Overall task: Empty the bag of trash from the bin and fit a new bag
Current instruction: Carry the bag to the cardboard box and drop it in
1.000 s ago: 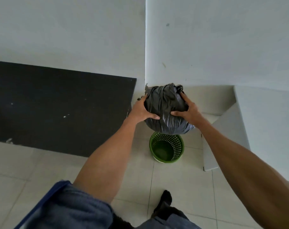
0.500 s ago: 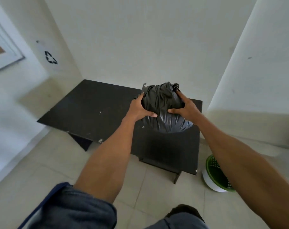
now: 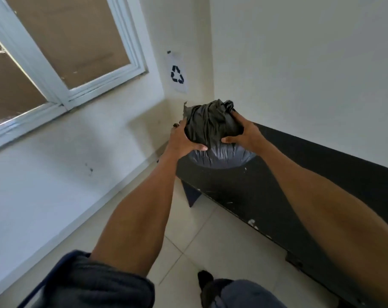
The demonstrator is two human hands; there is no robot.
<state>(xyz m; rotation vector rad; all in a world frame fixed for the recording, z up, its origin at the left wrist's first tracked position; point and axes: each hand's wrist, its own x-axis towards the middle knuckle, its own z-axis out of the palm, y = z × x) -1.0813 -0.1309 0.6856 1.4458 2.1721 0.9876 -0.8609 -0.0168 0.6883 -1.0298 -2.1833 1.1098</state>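
A full dark grey trash bag (image 3: pixel 212 127), bunched and knotted at the top, is held up in front of me in both hands. My left hand (image 3: pixel 181 138) grips its left side with the thumb across the front. My right hand (image 3: pixel 244 132) clasps its right side near the knot. The bag hangs in the air above the left end of a low black table (image 3: pixel 266 187). The green bin is out of view.
The black table runs along the right wall. A white-framed window (image 3: pixel 62 63) fills the left wall, and a paper with a recycling symbol (image 3: pixel 177 74) hangs in the corner. Pale floor tiles (image 3: pixel 202 241) lie below me, with my dark shoe (image 3: pixel 205 280) on them.
I have turned left with the bag still in both hands. The green bin, below the bag a second ago, has left the view, and the window and corner have come in.
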